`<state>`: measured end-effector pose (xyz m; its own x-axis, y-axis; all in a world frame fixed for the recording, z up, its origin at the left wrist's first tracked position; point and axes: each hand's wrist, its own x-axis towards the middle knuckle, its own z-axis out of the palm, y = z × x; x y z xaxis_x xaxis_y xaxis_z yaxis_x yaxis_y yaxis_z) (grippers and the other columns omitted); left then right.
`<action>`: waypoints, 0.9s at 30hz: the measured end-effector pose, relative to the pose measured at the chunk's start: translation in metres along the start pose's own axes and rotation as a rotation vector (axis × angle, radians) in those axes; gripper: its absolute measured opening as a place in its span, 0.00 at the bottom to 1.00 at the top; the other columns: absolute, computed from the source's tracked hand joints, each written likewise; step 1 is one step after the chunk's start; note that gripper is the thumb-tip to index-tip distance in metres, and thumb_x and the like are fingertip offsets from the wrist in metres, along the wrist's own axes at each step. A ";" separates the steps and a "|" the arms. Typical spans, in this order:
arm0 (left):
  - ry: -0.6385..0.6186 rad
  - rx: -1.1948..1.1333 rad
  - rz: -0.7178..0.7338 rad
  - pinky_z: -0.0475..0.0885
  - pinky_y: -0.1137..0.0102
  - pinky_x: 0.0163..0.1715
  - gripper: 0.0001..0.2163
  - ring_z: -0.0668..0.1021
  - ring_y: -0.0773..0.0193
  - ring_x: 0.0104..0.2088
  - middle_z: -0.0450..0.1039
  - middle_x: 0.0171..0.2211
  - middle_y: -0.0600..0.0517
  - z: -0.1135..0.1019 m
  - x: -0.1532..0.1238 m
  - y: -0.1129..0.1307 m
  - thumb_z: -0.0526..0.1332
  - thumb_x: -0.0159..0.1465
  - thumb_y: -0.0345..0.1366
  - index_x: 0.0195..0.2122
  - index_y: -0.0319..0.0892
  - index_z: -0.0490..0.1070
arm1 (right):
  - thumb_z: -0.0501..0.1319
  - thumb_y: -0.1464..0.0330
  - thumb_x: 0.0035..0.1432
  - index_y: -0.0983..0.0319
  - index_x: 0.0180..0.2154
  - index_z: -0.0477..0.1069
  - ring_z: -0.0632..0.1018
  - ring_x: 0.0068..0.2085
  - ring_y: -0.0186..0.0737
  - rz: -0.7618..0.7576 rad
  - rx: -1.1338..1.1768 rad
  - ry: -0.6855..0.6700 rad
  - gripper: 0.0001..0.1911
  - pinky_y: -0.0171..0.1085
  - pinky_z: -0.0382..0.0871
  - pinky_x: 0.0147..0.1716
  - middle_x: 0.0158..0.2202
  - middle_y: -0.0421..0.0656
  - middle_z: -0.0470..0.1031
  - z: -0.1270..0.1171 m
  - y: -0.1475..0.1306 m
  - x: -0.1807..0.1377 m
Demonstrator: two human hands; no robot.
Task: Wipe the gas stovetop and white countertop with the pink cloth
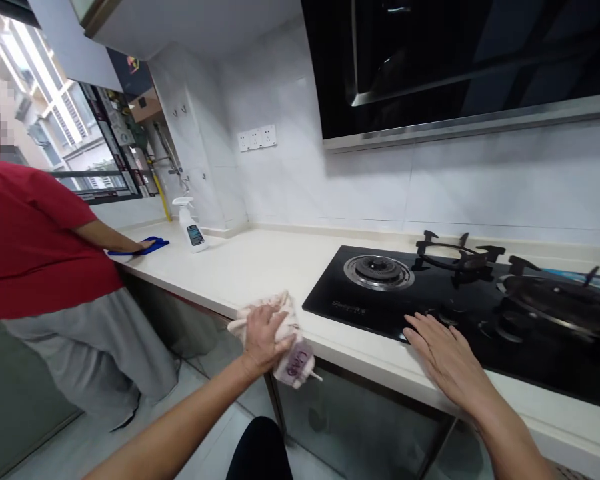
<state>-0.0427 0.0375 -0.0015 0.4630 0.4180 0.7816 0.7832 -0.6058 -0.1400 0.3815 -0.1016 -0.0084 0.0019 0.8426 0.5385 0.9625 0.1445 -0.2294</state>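
My left hand (265, 337) is closed on a pale pink cloth (295, 363) with purple lettering, at the front edge of the white countertop (220, 267). Part of the cloth lies on the counter and part hangs over the edge. My right hand (440, 353) rests with its fingers stretched out at the front edge of the black gas stove (350, 307), near the knobs, holding nothing. To the left of the stove's glass the burner (379, 271) has no pan support over it. Two black pan supports sit farther right, one of them (460, 257) near the wall.
A white spray bottle (193, 227) stands on the counter to the left. Beyond it, a person in a red shirt (35, 233) presses a blue cloth (153, 247) on the counter. The black range hood (455, 67) overhangs the stove. Wall sockets (257, 138) are behind.
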 end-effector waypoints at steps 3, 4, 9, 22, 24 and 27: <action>0.047 -0.068 0.140 0.67 0.49 0.52 0.26 0.73 0.43 0.51 0.76 0.50 0.41 0.002 0.011 0.067 0.65 0.64 0.58 0.54 0.45 0.77 | 0.42 0.48 0.73 0.51 0.62 0.72 0.69 0.68 0.54 0.135 0.243 0.013 0.31 0.63 0.58 0.70 0.66 0.45 0.71 -0.023 -0.013 0.007; 0.047 -0.096 0.174 0.67 0.49 0.50 0.27 0.73 0.43 0.50 0.76 0.50 0.41 0.000 0.016 0.084 0.67 0.62 0.59 0.54 0.44 0.76 | 0.43 0.46 0.73 0.52 0.61 0.72 0.70 0.67 0.52 0.182 0.321 0.032 0.31 0.60 0.60 0.70 0.65 0.45 0.72 -0.032 -0.016 0.009; -0.040 -0.306 0.324 0.67 0.57 0.42 0.25 0.75 0.51 0.44 0.77 0.46 0.44 -0.009 0.043 0.139 0.71 0.62 0.54 0.53 0.44 0.75 | 0.46 0.43 0.72 0.53 0.54 0.77 0.75 0.61 0.51 0.295 0.371 0.181 0.31 0.53 0.65 0.67 0.60 0.44 0.76 -0.072 0.004 -0.004; -0.170 -0.323 0.614 0.69 0.52 0.51 0.26 0.73 0.46 0.56 0.71 0.58 0.39 -0.016 0.096 0.326 0.65 0.68 0.53 0.62 0.47 0.72 | 0.41 0.43 0.69 0.54 0.52 0.78 0.75 0.62 0.54 0.349 0.211 0.084 0.35 0.59 0.67 0.67 0.58 0.46 0.78 -0.065 0.073 -0.036; -0.168 -0.317 0.625 0.70 0.54 0.48 0.25 0.74 0.46 0.55 0.71 0.59 0.39 -0.019 0.096 0.319 0.65 0.68 0.51 0.64 0.48 0.70 | 0.41 0.42 0.69 0.54 0.51 0.79 0.75 0.62 0.55 0.339 0.197 0.065 0.35 0.60 0.66 0.67 0.58 0.47 0.78 -0.065 0.074 -0.038; -0.198 -0.322 0.653 0.71 0.55 0.47 0.26 0.75 0.46 0.55 0.71 0.60 0.39 -0.023 0.097 0.297 0.65 0.69 0.47 0.67 0.48 0.67 | 0.41 0.39 0.65 0.54 0.46 0.80 0.76 0.61 0.60 0.276 0.102 0.062 0.38 0.63 0.68 0.64 0.54 0.49 0.81 -0.061 0.074 -0.038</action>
<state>0.2252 -0.1172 0.0461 0.8814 0.0012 0.4724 0.1780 -0.9272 -0.3296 0.4688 -0.1548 0.0032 0.2792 0.8245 0.4921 0.8913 -0.0318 -0.4523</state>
